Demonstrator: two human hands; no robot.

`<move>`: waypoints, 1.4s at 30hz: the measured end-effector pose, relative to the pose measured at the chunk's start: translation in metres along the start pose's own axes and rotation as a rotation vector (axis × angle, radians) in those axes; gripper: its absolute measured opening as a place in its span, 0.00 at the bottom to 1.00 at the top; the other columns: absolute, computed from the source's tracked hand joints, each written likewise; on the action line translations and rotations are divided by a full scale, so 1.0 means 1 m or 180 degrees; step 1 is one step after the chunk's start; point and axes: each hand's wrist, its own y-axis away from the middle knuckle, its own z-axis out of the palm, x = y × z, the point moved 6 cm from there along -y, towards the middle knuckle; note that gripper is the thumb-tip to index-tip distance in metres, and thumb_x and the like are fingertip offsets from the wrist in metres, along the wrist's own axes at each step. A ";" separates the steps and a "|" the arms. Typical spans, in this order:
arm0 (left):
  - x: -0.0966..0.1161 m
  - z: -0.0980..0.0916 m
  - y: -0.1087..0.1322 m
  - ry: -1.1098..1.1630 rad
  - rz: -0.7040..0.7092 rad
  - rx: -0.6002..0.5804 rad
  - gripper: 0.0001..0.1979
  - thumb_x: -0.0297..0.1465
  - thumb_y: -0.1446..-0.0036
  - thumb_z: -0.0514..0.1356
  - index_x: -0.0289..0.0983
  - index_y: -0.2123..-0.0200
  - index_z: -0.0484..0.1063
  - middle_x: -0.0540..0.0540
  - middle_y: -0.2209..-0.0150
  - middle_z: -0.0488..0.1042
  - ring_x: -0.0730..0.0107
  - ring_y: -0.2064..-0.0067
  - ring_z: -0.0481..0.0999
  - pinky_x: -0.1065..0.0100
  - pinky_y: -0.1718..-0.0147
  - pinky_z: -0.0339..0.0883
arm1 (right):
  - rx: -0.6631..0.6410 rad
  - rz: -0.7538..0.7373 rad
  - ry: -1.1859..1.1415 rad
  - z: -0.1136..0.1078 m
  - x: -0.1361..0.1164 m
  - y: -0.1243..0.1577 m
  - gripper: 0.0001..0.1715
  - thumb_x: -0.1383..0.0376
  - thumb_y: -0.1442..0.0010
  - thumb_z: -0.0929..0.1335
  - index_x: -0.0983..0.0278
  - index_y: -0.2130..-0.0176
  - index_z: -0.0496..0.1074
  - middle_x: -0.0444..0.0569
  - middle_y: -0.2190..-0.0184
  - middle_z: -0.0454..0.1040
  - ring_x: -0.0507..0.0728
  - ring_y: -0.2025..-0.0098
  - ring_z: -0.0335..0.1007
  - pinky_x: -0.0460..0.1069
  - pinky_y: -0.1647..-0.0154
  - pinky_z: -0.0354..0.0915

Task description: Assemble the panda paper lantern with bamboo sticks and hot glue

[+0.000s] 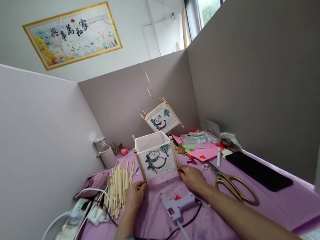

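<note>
A white square lantern frame (157,161) with a panda drawing and wooden corner sticks stands upright on the purple cloth. At its lower left corner, my left hand (135,196) pinches the bottom of a stick. My right hand (191,176) has its fingers closed on the lower right corner. A lilac glue gun (178,207) with a glue stick in it lies between my forearms. Behind the frame hangs a second panda lantern (162,119), tilted, below a thin wire.
Many wooden sticks (117,188) lie at left beside a power strip (72,225) and cables. Gold-handled scissors (232,185), a marker (219,157), pink paper (204,153) and a black phone-like slab (259,171) are at right. A jar (105,153) stands behind left. Grey partitions surround the table.
</note>
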 end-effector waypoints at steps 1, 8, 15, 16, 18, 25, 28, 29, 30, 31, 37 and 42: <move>0.000 0.000 0.000 0.0003 -0.0011 0.0002 0.15 0.34 0.45 0.54 0.36 0.65 0.80 0.48 0.78 0.77 0.67 0.74 0.74 0.70 0.70 0.61 | -0.0006 0.0001 0.0009 0.000 0.000 0.000 0.17 0.61 0.38 0.59 0.61 0.59 0.75 0.51 0.57 0.78 0.57 0.57 0.73 0.48 0.61 0.59; -0.005 0.003 -0.001 0.0040 -0.0165 -0.0048 0.11 0.31 0.48 0.58 0.37 0.64 0.79 0.48 0.75 0.79 0.70 0.75 0.75 0.71 0.67 0.63 | -0.0071 0.0025 0.0084 0.004 0.002 -0.001 0.16 0.62 0.38 0.60 0.63 0.58 0.74 0.52 0.56 0.77 0.57 0.57 0.72 0.49 0.61 0.60; -0.004 0.003 -0.001 0.0270 -0.0180 -0.0048 0.13 0.31 0.49 0.59 0.35 0.61 0.78 0.46 0.65 0.80 0.72 0.74 0.75 0.70 0.67 0.65 | -0.0056 0.0025 0.0054 0.001 0.000 0.000 0.18 0.58 0.37 0.59 0.62 0.59 0.74 0.50 0.56 0.76 0.57 0.56 0.72 0.48 0.63 0.59; -0.004 0.003 0.000 0.0290 -0.0178 -0.0048 0.12 0.30 0.49 0.59 0.35 0.61 0.78 0.46 0.65 0.80 0.72 0.74 0.75 0.71 0.68 0.65 | -0.0059 0.0025 0.0046 0.001 0.000 0.000 0.19 0.58 0.36 0.59 0.62 0.59 0.74 0.50 0.57 0.77 0.57 0.57 0.72 0.48 0.63 0.58; -0.004 0.004 0.001 0.0305 -0.0185 -0.0044 0.12 0.30 0.50 0.59 0.34 0.62 0.78 0.46 0.67 0.80 0.72 0.75 0.74 0.71 0.69 0.65 | -0.0081 0.0038 0.0034 0.001 0.000 -0.001 0.20 0.57 0.36 0.58 0.62 0.59 0.74 0.50 0.57 0.77 0.57 0.57 0.72 0.48 0.64 0.58; 0.002 -0.001 0.005 0.0225 -0.0117 0.0027 0.16 0.37 0.45 0.55 0.34 0.70 0.79 0.49 0.81 0.73 0.68 0.76 0.73 0.70 0.70 0.62 | -0.0113 0.0066 0.0039 0.000 -0.001 -0.001 0.19 0.59 0.36 0.58 0.62 0.59 0.75 0.51 0.57 0.77 0.57 0.56 0.72 0.48 0.63 0.58; 0.003 -0.002 0.005 0.0168 -0.0119 0.0061 0.16 0.37 0.44 0.54 0.35 0.70 0.79 0.50 0.83 0.72 0.68 0.76 0.73 0.70 0.70 0.61 | -0.0106 0.0068 0.0049 -0.001 -0.002 0.000 0.19 0.59 0.36 0.58 0.62 0.58 0.75 0.52 0.57 0.77 0.58 0.56 0.71 0.48 0.63 0.58; 0.003 -0.002 0.005 0.0157 -0.0145 0.0055 0.15 0.36 0.45 0.55 0.35 0.69 0.79 0.50 0.82 0.73 0.69 0.77 0.72 0.70 0.70 0.61 | -0.0117 0.0074 0.0051 -0.001 -0.002 0.000 0.20 0.59 0.36 0.58 0.62 0.58 0.75 0.52 0.57 0.77 0.58 0.56 0.71 0.48 0.63 0.58; 0.002 -0.001 0.005 0.0145 -0.0177 0.0044 0.13 0.34 0.46 0.56 0.35 0.67 0.79 0.50 0.82 0.73 0.70 0.77 0.72 0.70 0.70 0.61 | -0.0133 0.0083 0.0052 0.000 -0.001 0.000 0.20 0.59 0.36 0.58 0.62 0.58 0.75 0.52 0.57 0.77 0.58 0.57 0.72 0.48 0.63 0.58; 0.001 0.000 0.005 0.0131 -0.0211 0.0033 0.12 0.33 0.47 0.57 0.34 0.66 0.79 0.49 0.81 0.74 0.70 0.77 0.72 0.70 0.70 0.61 | -0.0150 0.0092 0.0052 0.000 -0.001 -0.001 0.20 0.58 0.36 0.58 0.62 0.59 0.75 0.52 0.58 0.77 0.58 0.57 0.72 0.48 0.63 0.58; 0.000 0.002 0.003 -0.0001 -0.0239 0.0038 0.10 0.30 0.50 0.60 0.35 0.65 0.79 0.45 0.72 0.79 0.67 0.69 0.75 0.71 0.67 0.61 | -0.0187 0.0095 0.0043 0.003 0.002 -0.002 0.19 0.58 0.36 0.59 0.61 0.59 0.75 0.51 0.57 0.77 0.58 0.57 0.72 0.48 0.64 0.58; 0.003 0.004 0.003 -0.0088 -0.0262 0.0122 0.12 0.36 0.47 0.59 0.35 0.67 0.79 0.44 0.71 0.79 0.66 0.69 0.75 0.71 0.69 0.59 | -0.0175 0.0035 0.0029 0.003 0.002 -0.002 0.18 0.59 0.37 0.59 0.61 0.59 0.75 0.50 0.57 0.77 0.58 0.56 0.71 0.48 0.63 0.58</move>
